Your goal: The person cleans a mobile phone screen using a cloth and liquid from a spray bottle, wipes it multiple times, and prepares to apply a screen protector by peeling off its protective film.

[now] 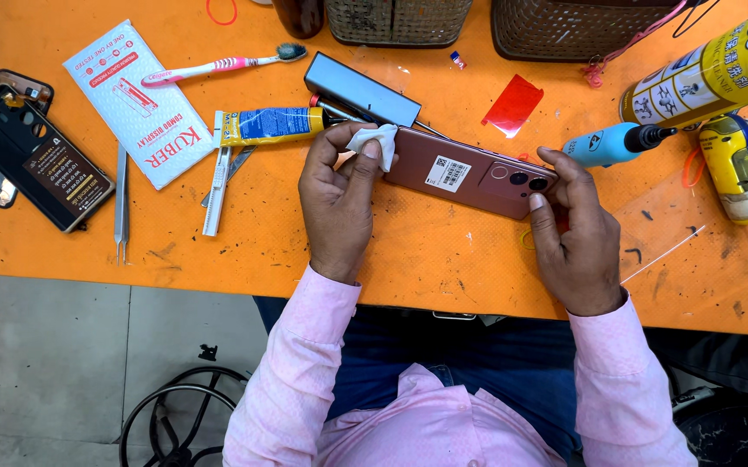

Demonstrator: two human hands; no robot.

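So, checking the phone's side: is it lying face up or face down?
Face down. The phone shows its pink back, camera lenses and a sticker. The left hand presses a white wipe on it; the right hand steadies it.

The person wears a pale pink long-sleeved shirt, its buttoned cuffs closing snugly at both wrists, at about 7 and 5 o'clock. The fabric creases along the forearms, and the shirt front shows at 6 o'clock. Dark blue trousers cover the lap between the sleeves. Both hands are bare, without rings or watch.
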